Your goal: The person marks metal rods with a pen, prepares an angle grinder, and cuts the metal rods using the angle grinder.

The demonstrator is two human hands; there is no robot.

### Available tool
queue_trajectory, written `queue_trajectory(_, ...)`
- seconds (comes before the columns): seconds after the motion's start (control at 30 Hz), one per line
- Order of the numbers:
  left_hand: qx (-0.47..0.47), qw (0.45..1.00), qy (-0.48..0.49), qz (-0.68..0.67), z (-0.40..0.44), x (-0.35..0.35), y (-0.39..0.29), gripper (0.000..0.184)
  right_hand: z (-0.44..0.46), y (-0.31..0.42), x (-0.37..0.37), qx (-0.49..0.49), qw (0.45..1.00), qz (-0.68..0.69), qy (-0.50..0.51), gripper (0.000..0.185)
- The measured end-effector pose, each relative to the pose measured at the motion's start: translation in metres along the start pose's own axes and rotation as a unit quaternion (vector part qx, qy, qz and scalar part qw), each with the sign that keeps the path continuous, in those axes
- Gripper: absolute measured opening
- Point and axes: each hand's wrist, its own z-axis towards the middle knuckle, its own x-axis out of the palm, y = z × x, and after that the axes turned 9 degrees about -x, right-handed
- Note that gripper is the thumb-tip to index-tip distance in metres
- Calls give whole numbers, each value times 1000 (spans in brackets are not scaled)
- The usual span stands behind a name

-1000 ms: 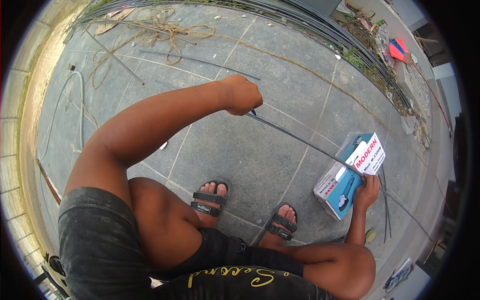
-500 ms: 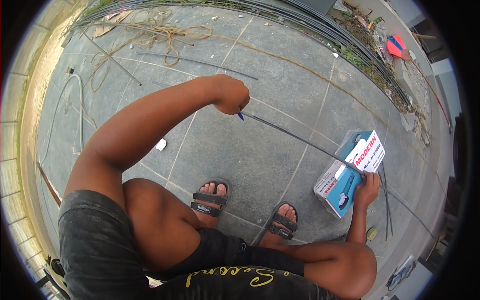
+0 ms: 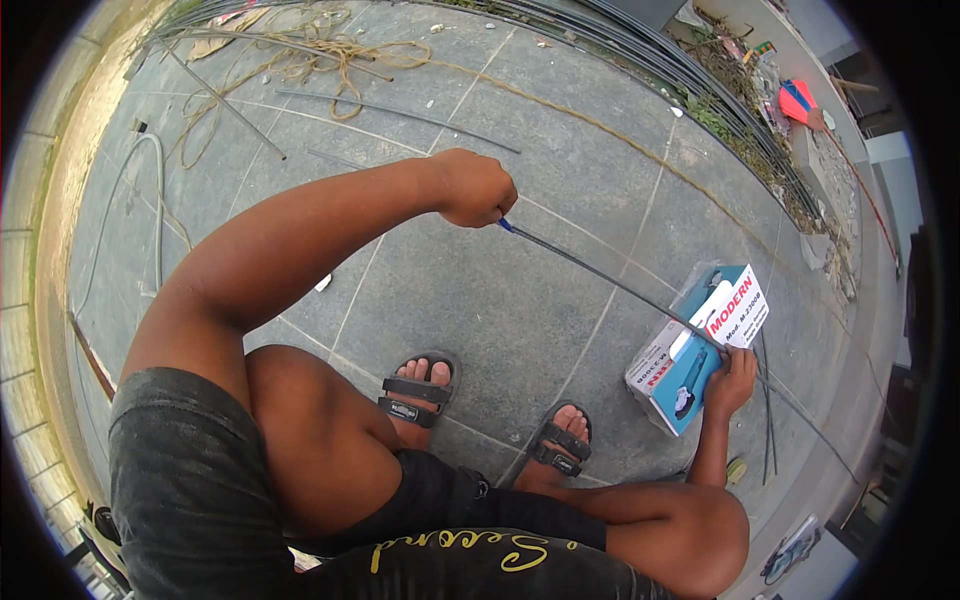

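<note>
My left hand point(image 3: 478, 188) is closed in the middle of the view, with the blue tip of what looks like a pen point(image 3: 505, 225) poking out below its fingers. That tip touches or nearly touches a thin dark steel rod point(image 3: 600, 280). From there the rod slants down to the right, over the top of a teal and white cardboard box point(image 3: 690, 375) printed MODERN. My right hand point(image 3: 732, 378) pinches the rod at the box's right edge. The rod runs on past it to the floor at lower right. My left fist hides most of the pen.
Long bars point(image 3: 640, 50) lie bundled along the far edge beside rubble and weeds. A tangled rope point(image 3: 345, 60) stretches across the grey tiles, near loose rods point(image 3: 420, 122). A grey hose point(image 3: 160, 200) curves at left. Two short rods point(image 3: 769, 430) lie right of the box.
My left hand has shifted slightly right along the rod, the blue tip moving with it. My right hand stays at the box, still holding the rod.
</note>
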Motion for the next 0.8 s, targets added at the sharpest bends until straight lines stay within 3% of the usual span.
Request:
queue_trajectory(0.13,-18,999,31,10,-2,-10,-4,23,0,0,1,3,1000,1,0,19)
queue_trajectory(0.8,10,997,56,52,-1,-13,-7,23,3,3,-1,-15,999,8,-29,21)
